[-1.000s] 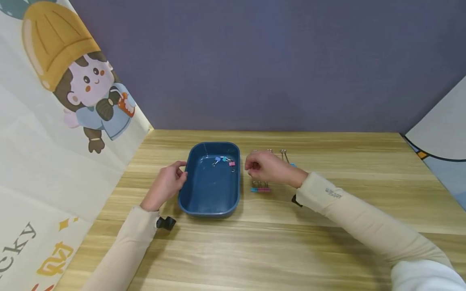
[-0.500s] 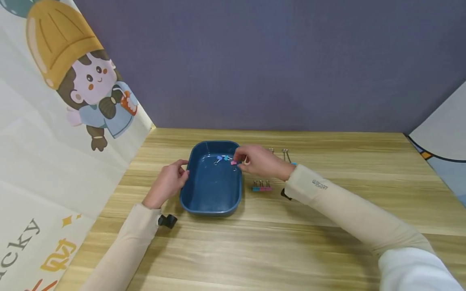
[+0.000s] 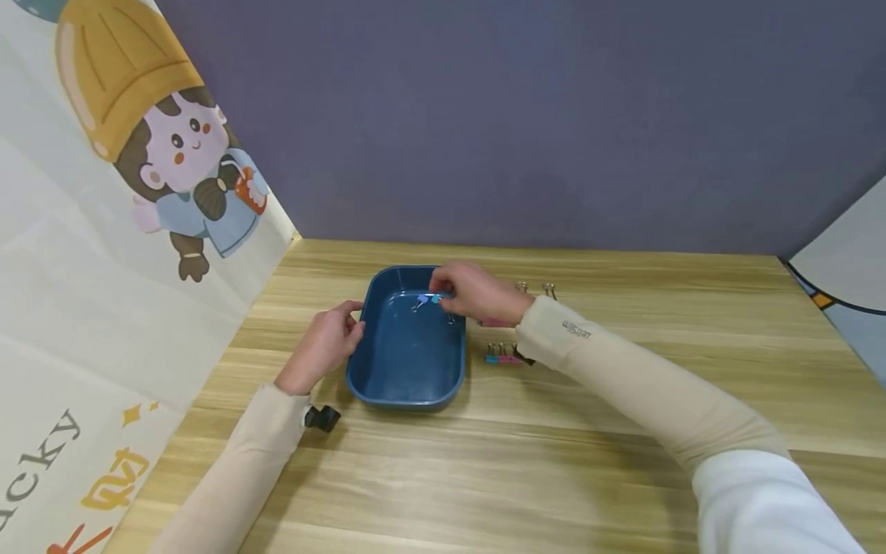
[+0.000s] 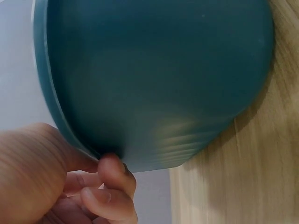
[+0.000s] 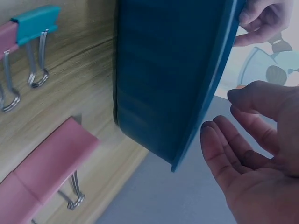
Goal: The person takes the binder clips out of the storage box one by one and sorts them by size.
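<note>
A dark blue tray [image 3: 408, 358] stands on the wooden table. My left hand [image 3: 321, 348] pinches its left rim between thumb and fingers, which the left wrist view shows close up. Over the far right corner reaches my right hand [image 3: 477, 292]. Its thumb and fingers are slightly bent and apart in the right wrist view, nothing visible between them. Just below those fingertips, a purple binder clip [image 3: 423, 298] and a teal binder clip [image 3: 436, 299] lie inside the tray. Another clip's wire handle shows beside them, its body hidden by the right hand.
Right of the tray is a short row of small teal and pink binder clips [image 3: 502, 359]. Larger pink binder clips [image 5: 56, 158] lie behind it, partly covered by the right arm. Wire handles [image 3: 549, 290] stick out farther back. A purple-grey wall [image 3: 526, 138] borders the table.
My right hand has moved left from above the clips on the table to over the tray's far right corner, its fingers now parted. My left hand stays at the rim.
</note>
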Tool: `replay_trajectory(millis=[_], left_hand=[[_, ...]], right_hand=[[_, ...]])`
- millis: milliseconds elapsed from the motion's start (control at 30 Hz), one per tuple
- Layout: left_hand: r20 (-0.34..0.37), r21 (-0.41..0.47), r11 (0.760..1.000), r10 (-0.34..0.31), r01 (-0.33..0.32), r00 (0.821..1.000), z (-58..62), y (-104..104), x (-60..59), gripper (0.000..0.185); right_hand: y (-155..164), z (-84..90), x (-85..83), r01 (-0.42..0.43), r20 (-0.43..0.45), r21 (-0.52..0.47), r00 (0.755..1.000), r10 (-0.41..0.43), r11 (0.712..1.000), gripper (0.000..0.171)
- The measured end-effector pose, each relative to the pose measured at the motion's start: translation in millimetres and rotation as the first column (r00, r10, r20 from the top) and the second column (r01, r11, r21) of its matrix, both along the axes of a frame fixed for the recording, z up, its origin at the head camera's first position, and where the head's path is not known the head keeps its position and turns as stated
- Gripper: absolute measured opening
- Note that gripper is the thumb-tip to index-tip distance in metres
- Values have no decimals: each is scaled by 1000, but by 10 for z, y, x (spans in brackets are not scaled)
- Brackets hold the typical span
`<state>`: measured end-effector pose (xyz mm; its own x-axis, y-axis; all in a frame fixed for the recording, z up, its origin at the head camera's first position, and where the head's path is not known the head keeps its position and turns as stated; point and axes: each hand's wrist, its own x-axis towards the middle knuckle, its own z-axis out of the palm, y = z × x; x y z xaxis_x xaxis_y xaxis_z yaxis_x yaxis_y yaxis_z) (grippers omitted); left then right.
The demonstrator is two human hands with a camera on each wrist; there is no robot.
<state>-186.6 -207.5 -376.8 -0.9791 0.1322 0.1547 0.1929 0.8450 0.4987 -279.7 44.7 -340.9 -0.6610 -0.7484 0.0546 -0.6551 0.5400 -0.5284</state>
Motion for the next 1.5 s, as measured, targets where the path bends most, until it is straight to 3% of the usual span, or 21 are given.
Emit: replay_trajectory(millis=[333, 833, 1500], left_hand=[[10, 4, 1000, -3, 3, 1000, 26, 25, -24, 35], [38, 20, 1000, 9, -10, 999, 37, 36, -30, 34], [83, 41, 999, 29, -33, 996, 39, 0, -9, 37]], right_hand=[[-158, -77, -139, -29, 28, 123, 999, 26, 992, 25], [-381, -110, -289, -72, -27, 298, 996, 83, 952, 31], [-604, -199, -399, -62, 65, 365, 997, 41, 929, 32]])
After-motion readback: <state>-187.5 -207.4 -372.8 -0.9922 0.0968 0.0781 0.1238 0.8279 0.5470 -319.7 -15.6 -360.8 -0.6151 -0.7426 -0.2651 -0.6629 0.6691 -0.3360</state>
